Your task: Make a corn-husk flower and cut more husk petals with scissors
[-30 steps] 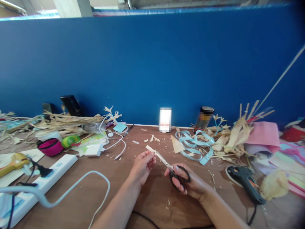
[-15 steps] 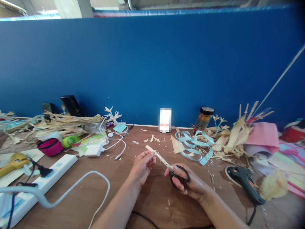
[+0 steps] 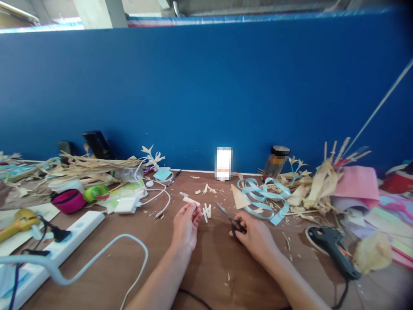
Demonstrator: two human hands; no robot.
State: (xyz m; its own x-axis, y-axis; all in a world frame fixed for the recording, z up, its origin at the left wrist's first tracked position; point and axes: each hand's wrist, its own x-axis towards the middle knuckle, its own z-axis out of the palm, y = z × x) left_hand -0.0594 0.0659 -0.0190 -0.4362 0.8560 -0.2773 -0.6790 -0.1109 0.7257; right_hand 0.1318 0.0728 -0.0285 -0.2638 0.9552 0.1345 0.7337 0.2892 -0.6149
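Observation:
Between its thumb and fingers, my left hand (image 3: 186, 224) pinches a short pale strip of dried husk (image 3: 191, 201). Just right of those fingertips, several thin cut slivers (image 3: 207, 212) lie on the brown table. My right hand (image 3: 254, 234) holds black-handled scissors (image 3: 232, 221) low over the table, blades pointing away and to the left, apart from the strip. More small pale cuttings (image 3: 208, 188) are scattered beyond both hands. A beige triangular piece (image 3: 239, 197) lies past the scissors, beside a coil of light blue ribbon (image 3: 264, 196).
A glue gun (image 3: 334, 249) rests at the right, near dried husks (image 3: 322, 185) and pink paper (image 3: 355, 187). On the left are a white power strip (image 3: 61, 249), cables, a magenta pouch (image 3: 68, 200) and a husk bundle (image 3: 97, 165). A blue partition (image 3: 193, 86) closes off the back.
The scissors have come away from the strip and turned lower. Cut slivers now lie on the table between the hands. My left hand has shifted slightly left with the strip.

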